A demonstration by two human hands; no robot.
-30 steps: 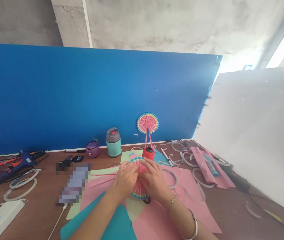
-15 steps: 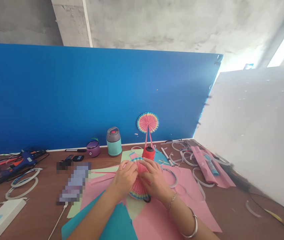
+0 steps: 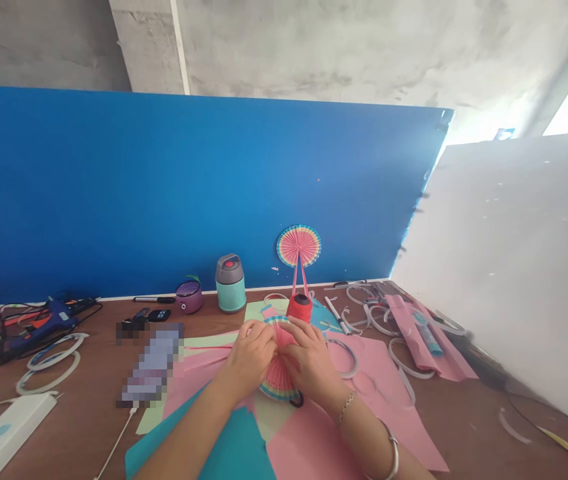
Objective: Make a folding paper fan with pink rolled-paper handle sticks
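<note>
Between my two hands is a round pleated paper fan [image 3: 281,381], pink in the middle with a striped yellow and blue rim. My left hand [image 3: 255,350] is closed on its left side, fingers bent toward the centre. From the right, my right hand [image 3: 309,357] grips it too, with the fingertips near the middle. My fingers cover much of the fan's upper half. Under it lie sheets of pink paper [image 3: 364,413], teal paper [image 3: 214,440] and pale green paper. Just behind my hands stands a red spool [image 3: 300,307]. A finished-looking pleated fan [image 3: 299,246] leans upright against the blue partition.
Left of my hands lie a blurred phone [image 3: 154,367], a power strip [image 3: 11,427] and a blue glue gun [image 3: 47,327]. A teal flask [image 3: 231,283] and a purple cup [image 3: 189,297] stand at the back. Rolls of white strip [image 3: 384,320] and a glue stick [image 3: 429,337] are at right.
The whole view has shifted slightly, so everything appears a little further right. Both hands keep their hold on the fan with hardly any visible movement.
</note>
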